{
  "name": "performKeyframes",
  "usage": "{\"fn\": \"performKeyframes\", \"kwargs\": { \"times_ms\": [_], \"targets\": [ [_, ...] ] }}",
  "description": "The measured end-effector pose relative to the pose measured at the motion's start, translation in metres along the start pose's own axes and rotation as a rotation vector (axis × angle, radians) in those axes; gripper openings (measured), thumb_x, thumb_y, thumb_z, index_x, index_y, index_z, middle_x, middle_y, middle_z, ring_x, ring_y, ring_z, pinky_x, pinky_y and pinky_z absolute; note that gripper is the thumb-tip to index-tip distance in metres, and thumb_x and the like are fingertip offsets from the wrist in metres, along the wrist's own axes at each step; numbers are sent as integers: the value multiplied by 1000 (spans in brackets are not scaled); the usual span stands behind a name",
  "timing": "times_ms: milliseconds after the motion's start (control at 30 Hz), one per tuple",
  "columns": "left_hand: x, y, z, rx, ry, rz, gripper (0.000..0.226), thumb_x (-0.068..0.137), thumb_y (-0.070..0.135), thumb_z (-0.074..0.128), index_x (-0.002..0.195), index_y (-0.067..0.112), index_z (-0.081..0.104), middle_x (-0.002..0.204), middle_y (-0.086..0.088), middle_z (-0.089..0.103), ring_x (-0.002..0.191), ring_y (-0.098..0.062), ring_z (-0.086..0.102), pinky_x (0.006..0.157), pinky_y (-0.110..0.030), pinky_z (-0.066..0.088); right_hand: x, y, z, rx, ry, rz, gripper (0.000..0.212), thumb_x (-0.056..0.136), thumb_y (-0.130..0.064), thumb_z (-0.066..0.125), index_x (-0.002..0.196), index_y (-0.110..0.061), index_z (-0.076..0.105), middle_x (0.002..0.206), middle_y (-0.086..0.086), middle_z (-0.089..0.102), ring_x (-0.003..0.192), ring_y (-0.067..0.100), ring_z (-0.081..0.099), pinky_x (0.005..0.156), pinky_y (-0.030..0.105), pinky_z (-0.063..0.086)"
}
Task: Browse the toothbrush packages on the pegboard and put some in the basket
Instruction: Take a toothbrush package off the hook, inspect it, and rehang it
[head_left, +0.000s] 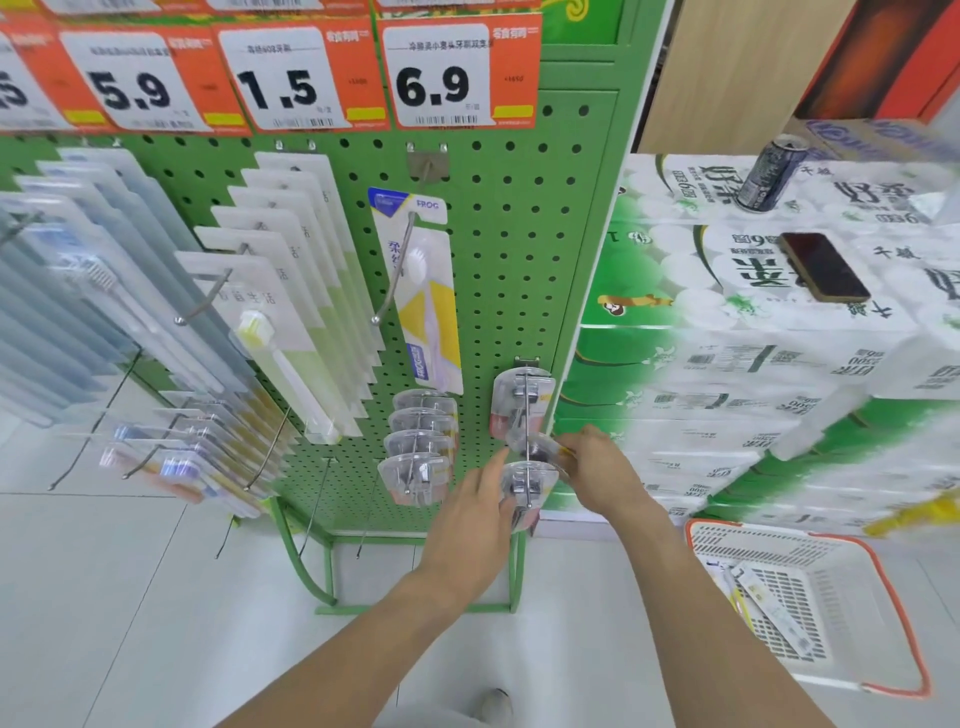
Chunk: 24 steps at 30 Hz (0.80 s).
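Here both hands worked at the lowest hook near the pegboard's (519, 218) right edge. The left hand (475, 512) touched the front clear pack (527, 480) with fairly straight fingers; the right hand (597, 467) pinched a blurred pack (535, 447) behind it. The basket (878, 571) sat on the floor lower right, packs (769, 608) inside.

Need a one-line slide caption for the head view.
Both hands, left hand and right hand, work clear blister packs on a low pegboard hook; basket waits right.
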<state>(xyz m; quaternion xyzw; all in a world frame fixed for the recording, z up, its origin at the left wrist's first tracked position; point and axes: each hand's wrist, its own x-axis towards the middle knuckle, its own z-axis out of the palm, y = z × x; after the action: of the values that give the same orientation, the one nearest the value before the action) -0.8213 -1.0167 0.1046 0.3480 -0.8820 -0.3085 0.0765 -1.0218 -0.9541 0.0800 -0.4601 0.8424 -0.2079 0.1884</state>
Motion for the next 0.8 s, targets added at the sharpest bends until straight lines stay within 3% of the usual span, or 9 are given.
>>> {"fn": "performKeyframes", "kwargs": {
  "times_ms": [167, 267, 367, 467, 567, 667, 733, 800],
  "targets": [
    [7, 5, -1, -60, 33, -51, 51, 106, 29, 44, 153, 19, 27, 143, -8, 50, 122, -25, 54, 100, -41, 48, -43, 27, -2, 156, 138, 272, 24, 100, -23, 57, 92, -2, 65, 86, 16, 60, 76, 35, 54, 60, 37, 37],
    [11, 10, -2, -86, 36, -82, 55, 106, 29, 43, 156, 18, 22, 148, -10, 44, 122, -27, 56, 101, -44, 48, -82, 31, 4, 371, 199, 377, 15, 99, -18, 58, 91, -8, 64, 83, 13, 66, 79, 35, 58, 62, 33, 39],
    [6, 16, -6, -89, 62, -87, 59, 106, 32, 42, 157, 18, 18, 153, -7, 34, 121, -25, 57, 98, -41, 46, -112, 23, 2, 518, 255, 359, 22, 99, -16, 60, 81, -27, 64, 71, -7, 68, 74, 19, 63, 59, 27, 44],
    [-8, 14, -10, -128, 152, -109, 52, 102, 26, 50, 150, 16, 33, 144, -6, 40, 107, -20, 60, 90, -38, 51, -134, 3, -11, 683, 300, 308, 26, 98, -6, 59, 76, -19, 63, 61, -19, 63, 61, -3, 54, 56, 8, 40],
    [-32, 15, -15, -273, 305, -130, 32, 97, 12, 57, 128, 20, 54, 115, 4, 54, 91, -1, 57, 80, -23, 51, -150, -9, -20, 837, 340, 257, 22, 98, -5, 61, 77, 0, 59, 60, -9, 55, 60, 1, 47, 61, 17, 40],
    [-57, 22, -26, -456, 326, -151, 26, 95, 5, 61, 102, 30, 62, 99, 12, 61, 88, 0, 57, 72, -10, 46, -160, -26, -29, 1027, 339, 234, 5, 95, -8, 66, 92, -6, 69, 73, -2, 72, 70, 9, 61, 67, 16, 48],
    [-67, 31, -38, -589, 242, -178, 23, 96, 14, 64, 101, 37, 62, 102, 13, 66, 92, -2, 63, 77, -12, 49, -164, -37, -31, 1129, 300, 179, 13, 90, -13, 69, 101, -8, 69, 85, 15, 76, 76, 18, 67, 72, 20, 53],
    [-70, 45, -52, -702, 130, -176, 21, 95, 35, 61, 116, 40, 61, 113, 20, 67, 103, 1, 65, 86, -16, 51, -168, -48, -33, 1140, 228, 104, 19, 90, -16, 74, 106, -8, 68, 86, 22, 75, 76, 22, 67, 72, 23, 53]
  ]
}}
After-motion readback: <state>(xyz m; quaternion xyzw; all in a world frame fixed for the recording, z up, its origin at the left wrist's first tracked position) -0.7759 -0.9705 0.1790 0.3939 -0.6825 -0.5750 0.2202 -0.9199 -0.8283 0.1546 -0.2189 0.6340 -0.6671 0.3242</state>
